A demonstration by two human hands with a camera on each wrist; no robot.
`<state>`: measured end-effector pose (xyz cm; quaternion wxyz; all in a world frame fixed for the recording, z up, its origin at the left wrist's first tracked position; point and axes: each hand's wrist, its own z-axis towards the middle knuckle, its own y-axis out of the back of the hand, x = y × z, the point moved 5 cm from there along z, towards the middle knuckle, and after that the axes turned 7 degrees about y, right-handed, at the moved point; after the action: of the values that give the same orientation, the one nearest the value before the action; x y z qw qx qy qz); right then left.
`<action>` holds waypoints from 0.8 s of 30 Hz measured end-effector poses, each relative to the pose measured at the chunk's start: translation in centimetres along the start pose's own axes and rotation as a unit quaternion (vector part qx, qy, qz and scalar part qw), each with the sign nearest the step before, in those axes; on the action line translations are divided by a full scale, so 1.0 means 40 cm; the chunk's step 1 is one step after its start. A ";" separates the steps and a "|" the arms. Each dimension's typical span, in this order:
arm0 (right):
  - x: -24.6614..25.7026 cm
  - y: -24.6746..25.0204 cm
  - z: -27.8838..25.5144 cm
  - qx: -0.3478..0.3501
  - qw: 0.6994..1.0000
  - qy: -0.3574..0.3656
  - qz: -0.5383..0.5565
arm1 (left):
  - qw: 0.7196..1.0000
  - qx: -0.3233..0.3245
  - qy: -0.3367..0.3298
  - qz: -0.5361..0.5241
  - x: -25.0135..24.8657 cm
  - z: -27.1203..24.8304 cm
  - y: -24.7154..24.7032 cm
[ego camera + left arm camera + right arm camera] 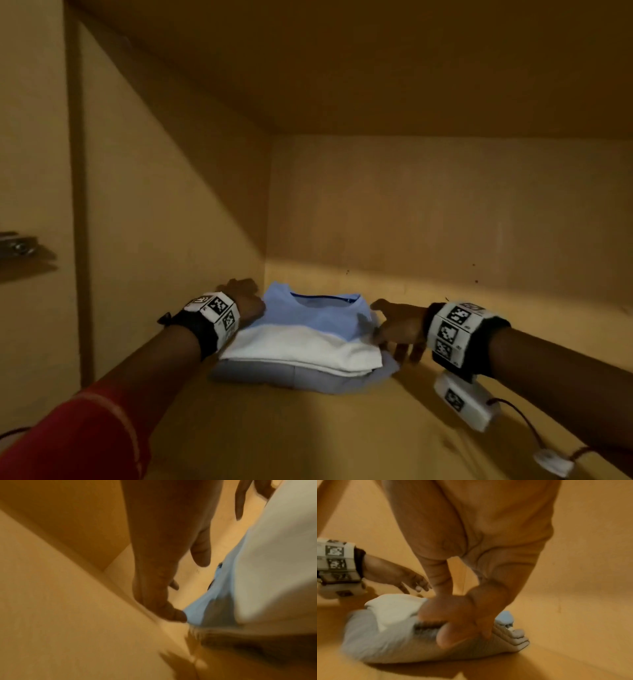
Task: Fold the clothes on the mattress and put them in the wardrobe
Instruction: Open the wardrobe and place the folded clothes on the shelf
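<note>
- A stack of folded clothes (301, 346) lies on the wardrobe shelf (308, 428), between the two hands and close to the back corner of the compartment.
- The top garment (308, 322) is light blue at the collar end, away from the person, and white at the near end; a grey folded garment (294, 375) lies under it.
- The left hand (245, 298) is at the left edge of the stack, between the clothes and the wardrobe's side wall (164, 212). In the left wrist view its fingers (173, 613) point down, loosely spread, one fingertip touching the blue cloth; it grips nothing.
- The right hand (399, 329) is at the right edge of the stack. In the right wrist view its thumb and fingers (462, 616) lie on the side of the folded layers; the picture is blurred, so I cannot tell whether they pinch the cloth or only press on it.
- Both wrists wear bands with black-and-white markers (217, 317).
- A red sleeve (78, 442) covers the left upper arm.
</note>
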<state>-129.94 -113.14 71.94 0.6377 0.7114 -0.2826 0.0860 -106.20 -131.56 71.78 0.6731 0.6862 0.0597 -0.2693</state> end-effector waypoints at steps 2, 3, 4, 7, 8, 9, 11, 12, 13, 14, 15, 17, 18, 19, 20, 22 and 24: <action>-0.012 -0.022 -0.016 0.057 0.998 -0.002 0.017 | 0.991 0.007 -0.104 -0.078 -0.059 -0.069 -0.002; -0.012 -0.032 -0.022 0.078 0.997 0.002 0.006 | 0.983 0.051 -0.152 -0.087 -0.094 -0.113 -0.012; -0.007 -0.041 -0.025 0.098 0.995 0.008 -0.014 | 0.975 0.109 -0.183 -0.063 -0.126 -0.160 -0.035; 0.015 -0.075 -0.009 0.121 0.990 0.030 -0.064 | 0.948 0.224 -0.219 0.048 -0.157 -0.230 -0.129; 0.027 -0.079 0.003 0.108 0.990 0.036 -0.080 | 0.948 0.215 -0.224 0.063 -0.157 -0.224 -0.143; 0.040 -0.082 0.016 0.098 0.990 0.041 -0.096 | 0.950 0.197 -0.230 0.072 -0.155 -0.210 -0.150; 0.066 -0.093 0.042 0.095 0.989 0.039 -0.103 | 0.956 0.165 -0.226 0.087 -0.149 -0.180 -0.149; 0.080 -0.100 0.059 0.095 0.989 0.041 -0.101 | 0.960 0.153 -0.215 0.089 -0.142 -0.166 -0.141; 0.095 -0.109 0.078 0.094 0.988 0.043 -0.115 | 0.964 0.142 -0.209 0.087 -0.132 -0.152 -0.133; 0.110 -0.114 0.101 0.083 0.984 0.050 -0.151 | 0.966 0.134 -0.203 0.087 -0.121 -0.142 -0.127; 0.121 -0.118 0.117 0.072 0.977 0.062 -0.189 | 0.969 0.126 -0.199 0.079 -0.109 -0.130 -0.127; 0.137 -0.124 0.135 0.058 0.966 0.074 -0.241 | 0.974 0.105 -0.190 0.071 -0.090 -0.120 -0.132; 0.139 -0.125 0.140 0.057 0.961 0.076 -0.259 | 0.975 0.090 -0.188 0.080 -0.089 -0.123 -0.136; 0.140 -0.125 0.141 0.059 0.955 0.079 -0.281 | 0.975 0.075 -0.188 0.096 -0.096 -0.132 -0.139; 0.141 -0.123 0.138 0.060 0.948 0.080 -0.301 | 0.972 0.064 -0.188 0.125 -0.107 -0.145 -0.141; 0.132 -0.118 0.143 0.045 0.929 0.092 -0.357 | 0.967 0.047 -0.175 0.182 -0.140 -0.182 -0.145; 0.143 -0.117 0.101 0.012 0.915 0.107 -0.388 | 0.968 0.036 -0.124 0.216 -0.154 -0.223 -0.160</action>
<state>-123.80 -118.56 69.98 0.6387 0.7592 0.0869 -0.0897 -111.68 -120.76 68.40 0.6919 0.6680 -0.1838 -0.2031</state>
